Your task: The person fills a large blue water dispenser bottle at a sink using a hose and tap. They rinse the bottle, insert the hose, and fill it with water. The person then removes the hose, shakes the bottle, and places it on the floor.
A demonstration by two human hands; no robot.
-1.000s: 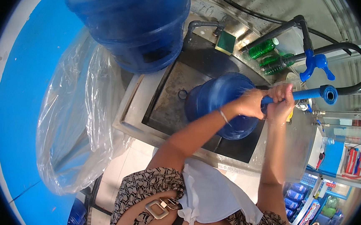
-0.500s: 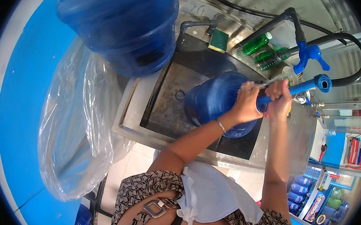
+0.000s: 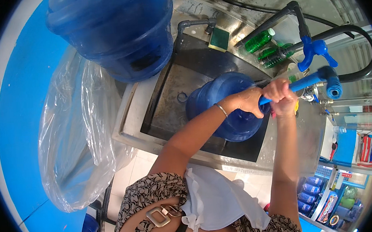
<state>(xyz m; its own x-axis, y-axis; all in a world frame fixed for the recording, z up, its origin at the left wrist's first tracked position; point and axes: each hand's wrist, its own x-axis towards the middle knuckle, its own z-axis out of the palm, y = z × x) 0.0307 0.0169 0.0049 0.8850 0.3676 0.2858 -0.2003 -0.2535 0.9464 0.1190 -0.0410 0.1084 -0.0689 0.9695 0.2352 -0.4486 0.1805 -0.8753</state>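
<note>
A blue translucent water jug (image 3: pixel 241 129) lies tilted in the metal sink (image 3: pixel 168 104), its mouth toward the right. My left hand (image 3: pixel 246 102) is closed around the jug's neck; its fingertips are partly hidden. My right hand (image 3: pixel 280 95) is wrapped around a blue rod with a ridged T-shaped grip (image 3: pixel 306 81), right beside the jug's mouth. The rod's lower end goes to the mouth, and what is on it cannot be seen. Some water sprays near the hands.
A large blue jug (image 3: pixel 116 39) stands at the sink's upper left, by a clear plastic bag (image 3: pixel 78 149). Behind the sink are a green-and-yellow sponge (image 3: pixel 219 39), green bottles (image 3: pixel 258 42) and a dark pipe with a blue tap (image 3: pixel 315 53). Shelves of goods (image 3: pixel 330 205) stand at lower right.
The rod has turned in my right hand, so its T-shaped end now points down instead of facing me. My left hand has shifted slightly left along the neck.
</note>
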